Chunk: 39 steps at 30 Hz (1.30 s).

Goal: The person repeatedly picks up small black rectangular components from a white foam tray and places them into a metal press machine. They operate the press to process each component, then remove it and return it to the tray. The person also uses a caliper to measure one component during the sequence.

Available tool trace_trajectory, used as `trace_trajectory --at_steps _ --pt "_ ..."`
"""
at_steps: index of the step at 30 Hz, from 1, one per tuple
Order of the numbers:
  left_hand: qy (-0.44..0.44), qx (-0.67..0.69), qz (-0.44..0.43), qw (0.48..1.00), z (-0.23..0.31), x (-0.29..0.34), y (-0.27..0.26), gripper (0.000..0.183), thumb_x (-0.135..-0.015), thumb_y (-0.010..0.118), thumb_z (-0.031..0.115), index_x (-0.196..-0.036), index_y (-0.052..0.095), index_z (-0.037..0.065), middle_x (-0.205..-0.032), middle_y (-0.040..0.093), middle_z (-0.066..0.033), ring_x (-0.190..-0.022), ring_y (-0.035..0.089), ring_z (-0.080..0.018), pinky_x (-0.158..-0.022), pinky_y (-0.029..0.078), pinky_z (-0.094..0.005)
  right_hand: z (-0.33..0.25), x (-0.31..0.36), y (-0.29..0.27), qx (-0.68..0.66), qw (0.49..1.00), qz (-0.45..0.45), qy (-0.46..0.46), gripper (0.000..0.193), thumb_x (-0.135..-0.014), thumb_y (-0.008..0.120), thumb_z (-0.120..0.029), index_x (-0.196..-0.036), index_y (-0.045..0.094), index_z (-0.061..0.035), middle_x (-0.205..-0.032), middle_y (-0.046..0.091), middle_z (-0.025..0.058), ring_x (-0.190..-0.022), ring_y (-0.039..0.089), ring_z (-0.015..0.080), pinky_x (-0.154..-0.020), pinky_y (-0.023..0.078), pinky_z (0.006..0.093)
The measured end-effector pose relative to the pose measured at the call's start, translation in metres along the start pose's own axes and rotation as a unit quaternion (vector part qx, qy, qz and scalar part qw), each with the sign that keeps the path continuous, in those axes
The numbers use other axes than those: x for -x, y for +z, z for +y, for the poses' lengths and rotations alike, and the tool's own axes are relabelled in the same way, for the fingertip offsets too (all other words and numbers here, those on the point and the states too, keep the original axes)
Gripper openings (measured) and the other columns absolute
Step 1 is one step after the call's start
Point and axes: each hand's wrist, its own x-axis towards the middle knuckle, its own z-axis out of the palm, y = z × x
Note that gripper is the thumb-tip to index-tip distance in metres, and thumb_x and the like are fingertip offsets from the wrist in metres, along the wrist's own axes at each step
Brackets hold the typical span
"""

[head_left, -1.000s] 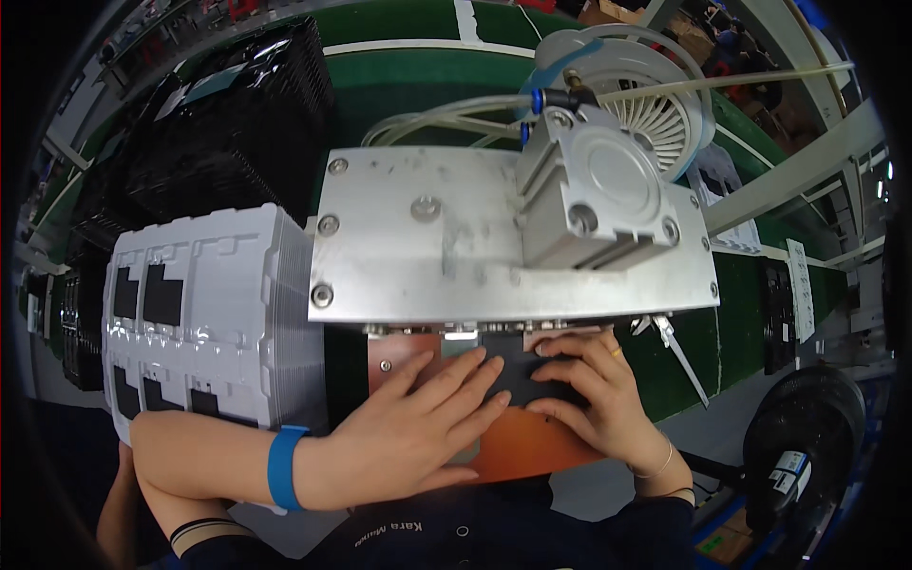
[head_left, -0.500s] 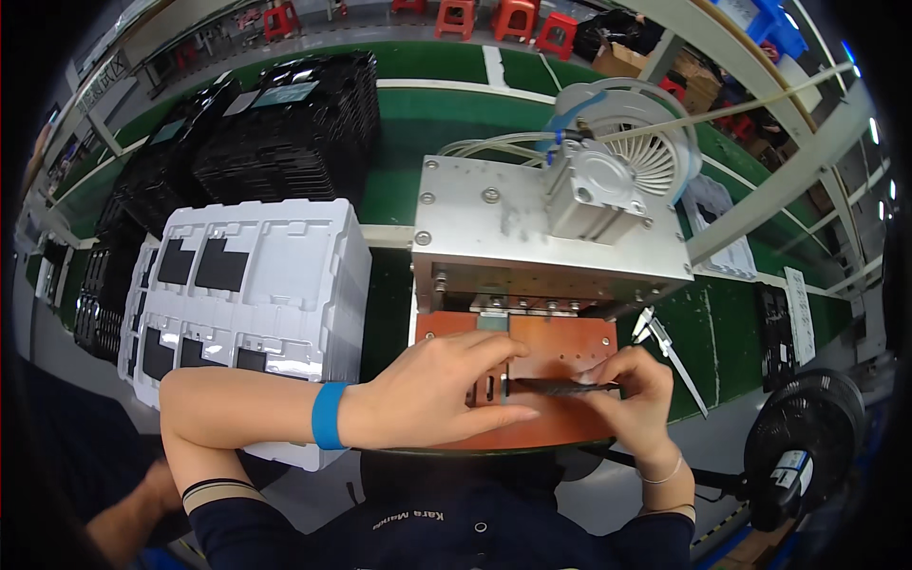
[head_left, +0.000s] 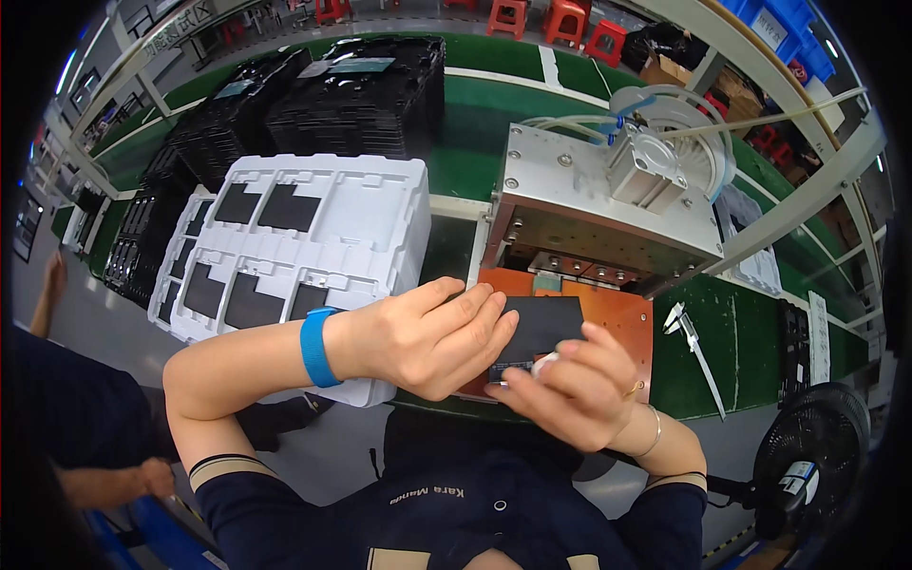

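Observation:
A thin, flat black piece (head_left: 546, 321), roughly rectangular, is held tilted above the orange plate of the metal press. At its left edge my left hand (head_left: 423, 340) grips it, with a blue band round the wrist. My right hand (head_left: 579, 389) has bent fingers at the piece's lower right edge, where a narrow strip with small parts shows. A small white bit (head_left: 544, 363) is at the right fingertips; what it is cannot be told. The orange plate (head_left: 622, 332) lies beneath, partly covered by the piece and my hands.
Left stands a stack of white trays (head_left: 370, 204) holding several flat black pieces. Black tray stacks (head_left: 356, 109) rise behind it. Beyond the plate is the metal press (head_left: 598, 223). Calipers (head_left: 698, 361) lie to its right, near a black fan (head_left: 812, 446). Another person's hand (head_left: 157, 477) is lower left.
The black piece, seen edge-on before, now shows its broad face. My left hand has closed round its left edge, and my right hand has moved to its lower edge. The whole view has shifted.

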Motion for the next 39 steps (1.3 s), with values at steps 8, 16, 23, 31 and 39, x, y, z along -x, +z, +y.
trace_trajectory --at_steps 8,16,23,31,39 --pt "-0.079 0.008 0.004 0.997 0.007 0.018 -0.029 0.022 -0.075 0.069 0.008 -0.094 0.071 -0.001 -0.089 0.067 -0.0100 -0.080 0.067 -0.0175 -0.065 0.055 -0.0260 -0.015 -0.025 -0.006 0.011 0.996 -0.050 -0.076 0.018 -0.071 0.079 -0.014 -0.089 0.077 -0.0120 -0.096 0.063 -0.0002 -0.094 0.057 0.0201 -0.086 0.054 0.0373" --pt "-0.171 -0.102 -0.018 0.980 -0.009 0.049 -0.077 0.023 -0.071 0.068 0.004 -0.093 0.072 -0.001 -0.085 0.066 -0.0107 -0.072 0.068 -0.0199 -0.060 0.054 -0.0270 -0.014 -0.067 0.022 -0.119 0.992 -0.022 0.033 0.028 -0.064 0.085 -0.011 -0.088 0.074 -0.0063 -0.094 0.064 0.0043 -0.090 0.059 0.0243 -0.075 0.053 0.0317" --pt "-0.080 -0.242 -0.036 0.966 -0.021 0.055 -0.069 0.018 -0.074 0.067 0.004 -0.090 0.074 0.001 -0.086 0.066 -0.0099 -0.080 0.068 -0.0191 -0.063 0.053 -0.0270 0.001 -0.064 0.064 -0.048 0.997 0.052 -0.026 0.026 -0.065 0.084 -0.015 -0.089 0.074 -0.0094 -0.096 0.065 0.0012 -0.093 0.060 0.0211 -0.073 0.055 0.0318" --pt "-0.115 -0.194 -0.024 0.974 -0.015 0.059 -0.064 0.018 -0.078 0.067 0.008 -0.094 0.073 0.005 -0.083 0.065 -0.0056 -0.072 0.066 -0.0167 -0.062 0.053 -0.0292 0.000 -0.062 0.061 -0.005 0.992 0.065 -0.107 0.019 -0.067 0.073 -0.010 -0.085 0.076 -0.0106 -0.097 0.066 -0.0003 -0.093 0.059 0.0193 -0.076 0.055 0.0335" --pt "-0.750 0.365 -0.032 0.551 -0.101 0.113 -0.071 0.026 -0.088 0.075 0.025 -0.087 0.072 -0.001 -0.074 0.067 -0.0038 -0.065 0.066 -0.0090 -0.056 0.053 -0.0205 0.001 -0.064 0.058 -0.041 0.999 0.019 -0.002 0.024 -0.063 0.079 -0.005 -0.086 0.071 -0.0093 -0.097 0.063 0.0019 -0.089 0.060 0.0215 -0.069 0.051 0.0313"
